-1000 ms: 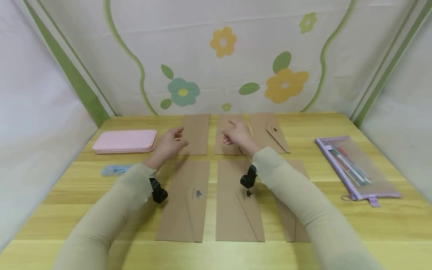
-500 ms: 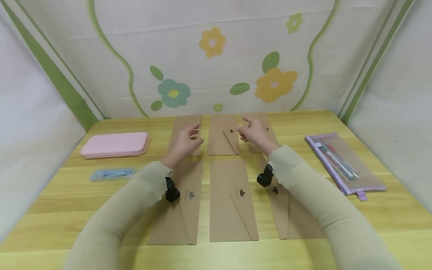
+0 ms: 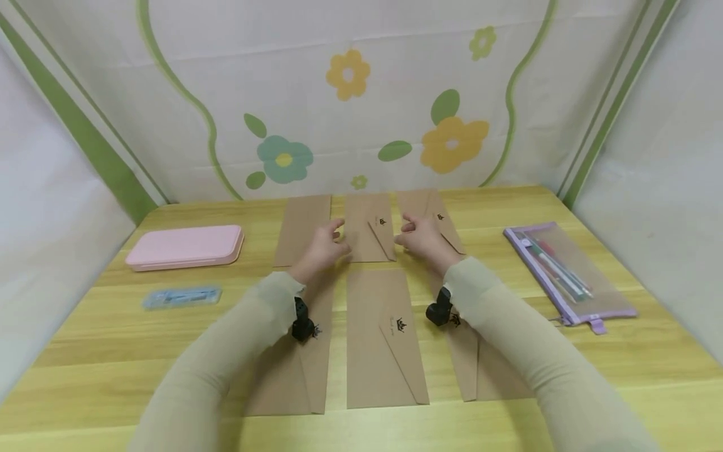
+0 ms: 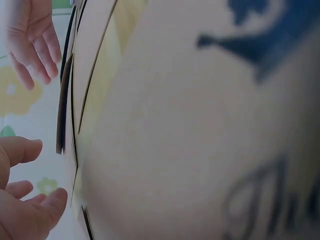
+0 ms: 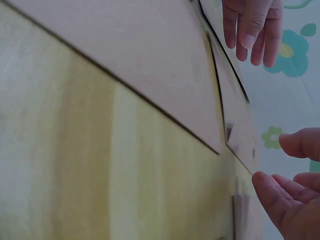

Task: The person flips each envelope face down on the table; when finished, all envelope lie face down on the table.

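Brown paper envelopes lie flat in two rows. At either side of the back middle envelope (image 3: 360,229), which has a small crown print by its flap, are my two hands. My left hand (image 3: 322,248) has relaxed, parted fingers at that envelope's left edge and overlaps the back left envelope (image 3: 302,220). Loosely bent fingers of my right hand (image 3: 425,240) are by its right edge, over the back right envelope (image 3: 415,204). Neither hand holds anything. In the left wrist view the left thumb and fingers (image 4: 52,205) stand apart; the right wrist view shows the right hand (image 5: 292,197) likewise.
Nearer me lie the front left envelope (image 3: 277,389), front middle envelope (image 3: 369,364) and front right envelope (image 3: 499,376), partly under my sleeves. A pink case (image 3: 183,245) and a blue clear packet (image 3: 182,297) are left. A purple-edged zip pouch with pens (image 3: 601,276) lies right.
My left hand has moved right, from the back left envelope to the middle one's edge. My right hand moved right off the middle envelope, then came slightly down beside it. The view turned slightly.
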Demonstrator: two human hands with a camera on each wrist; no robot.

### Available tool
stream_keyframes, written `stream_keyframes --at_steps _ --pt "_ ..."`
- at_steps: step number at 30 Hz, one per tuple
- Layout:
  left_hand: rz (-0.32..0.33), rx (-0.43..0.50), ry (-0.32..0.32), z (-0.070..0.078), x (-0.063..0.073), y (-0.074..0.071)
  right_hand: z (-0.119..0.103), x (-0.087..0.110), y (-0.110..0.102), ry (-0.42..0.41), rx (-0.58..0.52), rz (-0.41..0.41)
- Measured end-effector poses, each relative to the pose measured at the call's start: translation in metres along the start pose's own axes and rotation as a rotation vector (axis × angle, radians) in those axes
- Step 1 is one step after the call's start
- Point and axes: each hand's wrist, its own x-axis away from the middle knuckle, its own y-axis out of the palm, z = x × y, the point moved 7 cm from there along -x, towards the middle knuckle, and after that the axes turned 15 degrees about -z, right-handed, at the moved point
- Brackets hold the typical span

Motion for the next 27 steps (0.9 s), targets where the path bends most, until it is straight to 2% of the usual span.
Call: stream_keyframes --at_steps 9,18,22,27 --pt "0.006 0.003 -0.071 -0.006 -0.001 0.005 0.008 -0.006 0.012 -0.031 0.028 -0.011" --pt "0.006 0.045 -0.102 -0.007 -0.002 0.007 0.005 -0.011 0.018 -0.078 0.165 -0.074" --pt "0.008 0.097 -0.115 -0.008 -0.004 0.01 0.004 -0.011 0.018 -0.088 0.172 -0.083" --pt "0.032 0.207 -0.136 -0.012 -0.005 0.012 0.006 -0.012 0.018 -0.083 0.117 -0.084"
